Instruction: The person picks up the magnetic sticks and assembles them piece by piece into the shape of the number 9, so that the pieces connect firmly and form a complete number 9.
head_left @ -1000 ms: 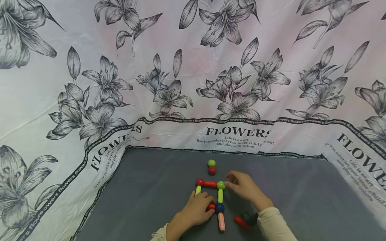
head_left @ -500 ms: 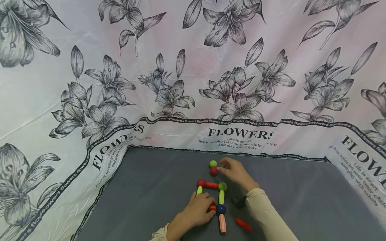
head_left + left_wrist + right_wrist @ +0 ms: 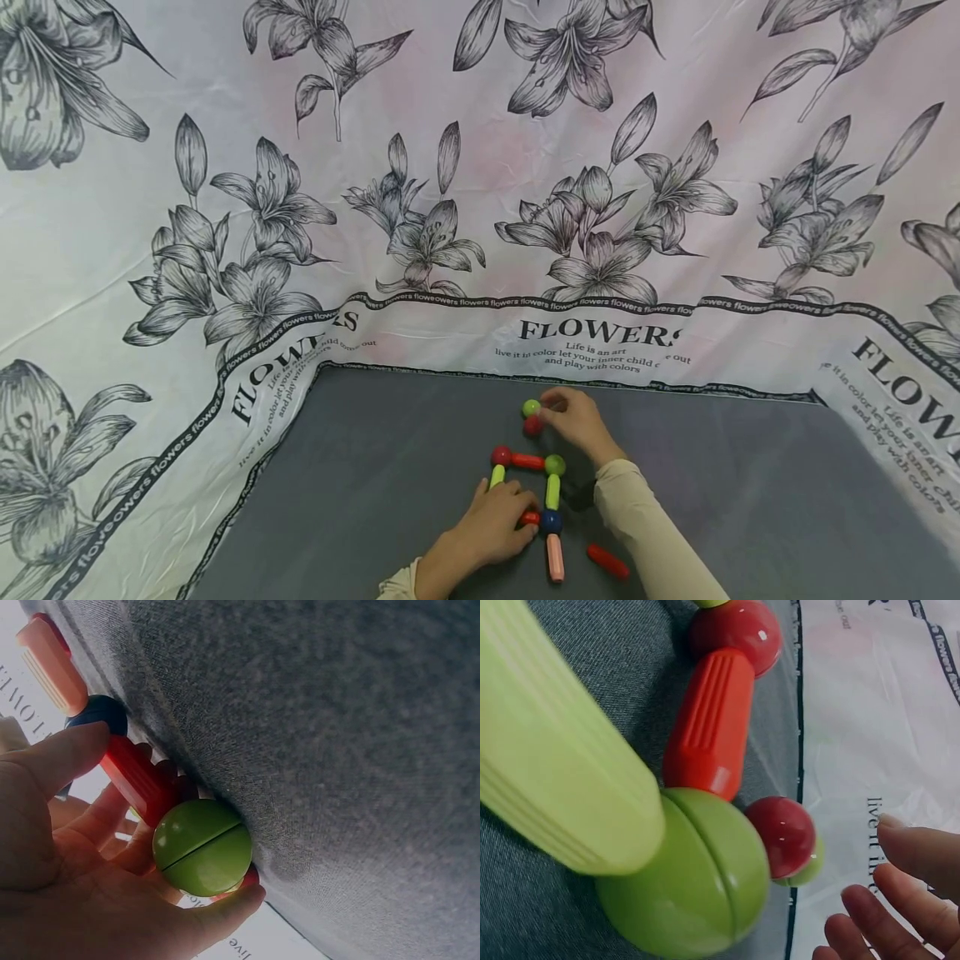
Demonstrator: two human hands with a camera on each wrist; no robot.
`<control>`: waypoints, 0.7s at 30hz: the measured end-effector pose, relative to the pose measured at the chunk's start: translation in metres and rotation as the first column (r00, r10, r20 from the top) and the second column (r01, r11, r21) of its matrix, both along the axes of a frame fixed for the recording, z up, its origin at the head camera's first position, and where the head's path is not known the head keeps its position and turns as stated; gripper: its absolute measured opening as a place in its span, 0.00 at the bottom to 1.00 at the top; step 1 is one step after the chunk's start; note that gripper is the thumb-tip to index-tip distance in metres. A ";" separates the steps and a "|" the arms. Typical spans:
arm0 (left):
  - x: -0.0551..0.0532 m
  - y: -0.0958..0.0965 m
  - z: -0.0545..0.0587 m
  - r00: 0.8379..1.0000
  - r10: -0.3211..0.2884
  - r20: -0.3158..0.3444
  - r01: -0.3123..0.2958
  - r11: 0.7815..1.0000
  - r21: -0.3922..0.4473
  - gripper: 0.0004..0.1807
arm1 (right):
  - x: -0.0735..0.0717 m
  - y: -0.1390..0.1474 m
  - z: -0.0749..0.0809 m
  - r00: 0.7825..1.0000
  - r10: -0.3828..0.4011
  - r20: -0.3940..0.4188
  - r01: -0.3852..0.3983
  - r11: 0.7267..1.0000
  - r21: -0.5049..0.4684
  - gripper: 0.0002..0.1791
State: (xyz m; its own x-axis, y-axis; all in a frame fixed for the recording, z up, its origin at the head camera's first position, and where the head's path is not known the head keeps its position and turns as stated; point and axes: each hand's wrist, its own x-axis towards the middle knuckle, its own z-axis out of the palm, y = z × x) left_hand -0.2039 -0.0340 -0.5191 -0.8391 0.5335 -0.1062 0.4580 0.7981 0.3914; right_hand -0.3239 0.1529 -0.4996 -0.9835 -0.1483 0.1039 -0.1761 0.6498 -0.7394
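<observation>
at lower centre, pinching a red rod [image 3: 144, 781] in a mostly joined outline [image 3: 552, 492] with the left hand [image 3: 495, 518], poising the empty right hand [image 3: 577, 421] by an unattached red ball [image 3: 781, 836].

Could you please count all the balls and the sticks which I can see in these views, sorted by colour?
Green balls: 3 (one shows clearly only in the left wrist view)
Red balls: 2
Blue ball: 1
Red sticks: 3
Yellow-green sticks: 2
Pink stick: 1
Total: 12
</observation>
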 end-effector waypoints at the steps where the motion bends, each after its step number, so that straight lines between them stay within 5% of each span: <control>1: 0.000 0.000 0.000 1.000 0.000 0.000 0.000 1.000 0.001 0.10 | -0.001 0.000 -0.001 1.000 -0.011 -0.003 0.011 1.000 0.000 0.15; 21: 0.000 0.000 0.001 0.999 0.012 0.032 -0.012 1.000 0.007 0.10 | -0.009 -0.010 -0.020 0.994 -0.058 0.090 0.065 0.994 -0.086 0.19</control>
State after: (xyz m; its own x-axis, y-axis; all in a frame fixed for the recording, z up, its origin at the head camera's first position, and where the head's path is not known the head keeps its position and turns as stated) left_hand -0.2038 -0.0336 -0.5183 -0.8417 0.5243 -0.1295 0.4356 0.8008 0.4111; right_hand -0.3325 0.1424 -0.5197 -0.9963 -0.0812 0.0278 -0.0705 0.5884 -0.8055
